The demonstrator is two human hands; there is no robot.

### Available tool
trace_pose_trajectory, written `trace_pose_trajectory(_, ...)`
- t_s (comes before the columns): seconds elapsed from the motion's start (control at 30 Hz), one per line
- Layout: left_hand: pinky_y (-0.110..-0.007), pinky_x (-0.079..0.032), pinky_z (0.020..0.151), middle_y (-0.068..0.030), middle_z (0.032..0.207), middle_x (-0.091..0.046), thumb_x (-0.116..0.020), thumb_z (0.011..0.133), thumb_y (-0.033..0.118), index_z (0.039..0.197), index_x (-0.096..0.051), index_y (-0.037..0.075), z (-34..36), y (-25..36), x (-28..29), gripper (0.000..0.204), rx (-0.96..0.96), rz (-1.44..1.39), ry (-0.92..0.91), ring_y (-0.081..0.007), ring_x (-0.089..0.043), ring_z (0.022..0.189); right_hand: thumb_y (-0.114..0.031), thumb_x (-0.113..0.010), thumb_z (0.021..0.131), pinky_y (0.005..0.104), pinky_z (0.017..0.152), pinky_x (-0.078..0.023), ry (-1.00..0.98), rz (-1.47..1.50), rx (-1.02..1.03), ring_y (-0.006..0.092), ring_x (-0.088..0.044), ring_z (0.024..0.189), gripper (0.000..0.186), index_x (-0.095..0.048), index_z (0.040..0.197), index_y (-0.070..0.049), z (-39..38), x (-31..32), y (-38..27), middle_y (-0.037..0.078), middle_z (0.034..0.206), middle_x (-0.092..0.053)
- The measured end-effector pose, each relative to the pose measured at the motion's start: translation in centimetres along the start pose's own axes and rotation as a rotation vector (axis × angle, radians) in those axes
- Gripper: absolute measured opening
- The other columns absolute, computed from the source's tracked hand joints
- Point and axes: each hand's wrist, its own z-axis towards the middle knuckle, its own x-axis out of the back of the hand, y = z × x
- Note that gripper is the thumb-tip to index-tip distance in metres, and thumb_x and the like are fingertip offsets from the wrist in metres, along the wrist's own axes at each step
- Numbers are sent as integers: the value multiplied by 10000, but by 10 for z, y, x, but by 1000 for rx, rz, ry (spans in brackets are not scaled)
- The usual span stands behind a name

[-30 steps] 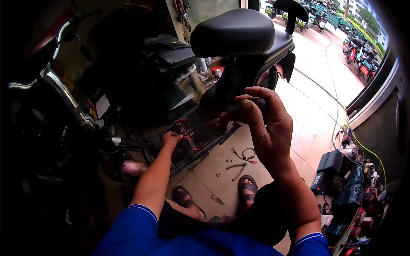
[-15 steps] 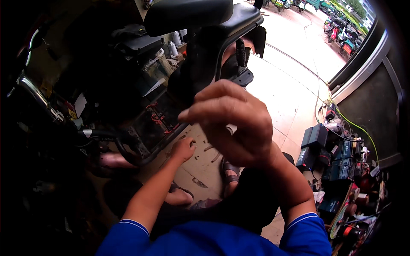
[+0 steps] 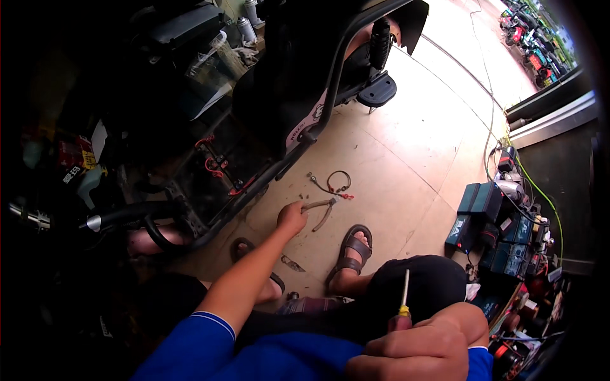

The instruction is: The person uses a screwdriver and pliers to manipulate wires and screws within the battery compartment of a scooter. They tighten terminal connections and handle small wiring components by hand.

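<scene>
My left hand (image 3: 292, 220) reaches down to the floor, its fingers closed around the end of one handle of a pair of pliers (image 3: 326, 204). The pliers' handles are spread apart and their head points away to the right. Just beyond them lies a short looped cable (image 3: 340, 173) with red bits at one end. Close in at the lower right, my right hand (image 3: 419, 349) is closed on a screwdriver (image 3: 403, 312); its shaft points up, and the red and yellow handle is mostly hidden in the fist.
A dark scooter (image 3: 330, 82) with a tubular frame stands ahead and to the left, red wiring (image 3: 216, 166) showing in its floor area. Batteries (image 3: 478, 204) and jumbled parts line the right side. Cables (image 3: 490, 127) trail over the floor toward the doorway. My sandalled foot (image 3: 353, 253) is near the pliers.
My right hand has dropped from the middle of the view to the lower right, and the screwdriver now shows in it. My left hand has moved right onto the pliers. The view has tilted down.
</scene>
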Motion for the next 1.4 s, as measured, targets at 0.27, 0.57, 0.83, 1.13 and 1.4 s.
trace_pose_trajectory(0.27, -434, -559, 874, -204, 1071, -679, -715, 797, 25, 1065, -697, 48, 68, -39, -26, 269, 57, -50, 207, -400, -668, 1031, -37, -785, 677, 310, 629, -566, -93, -125, -185, 164, -552, 636, 432, -779, 1107, -83, -9, -5, 52, 45, 866, -604)
trace_pose_trajectory(0.57, -418, -544, 826, -153, 1041, -593, -797, 735, -19, 1046, -702, 54, 87, -35, -42, 333, -160, 89, 186, -340, -652, 918, -188, -623, 836, 310, 531, -455, -261, 13, -394, 198, -563, 643, 342, -684, 1102, 19, -37, -17, 59, 98, 844, -614)
trace_pose_trajectory(0.83, -435, -536, 818, -154, 1000, -651, -748, 744, -52, 937, -668, 29, 100, -40, -44, 223, -292, 176, 105, -360, -657, 924, -180, -614, 852, 390, 471, -458, -235, -130, -330, 259, -609, 597, 244, -675, 919, 46, -37, -11, 45, 166, 771, -627)
trace_pose_trajectory(1.13, -376, -540, 691, -114, 905, -695, -645, 760, -42, 945, -687, 12, 112, -79, -43, 197, -212, -35, 196, -250, -675, 766, -174, -616, 869, 478, 551, -532, -309, -73, -282, 313, -665, 644, 243, -676, 879, 61, -28, -30, 30, 207, 818, -671)
trace_pose_trajectory(1.4, -330, -576, 724, -73, 984, -676, -653, 871, -98, 1171, -641, 47, 26, 32, 27, 334, 222, -1351, -275, -200, -673, 860, -143, -577, 876, 376, 644, -524, -242, 26, -267, 289, -634, 779, 279, -634, 1035, 79, -43, -74, 31, 165, 891, -598)
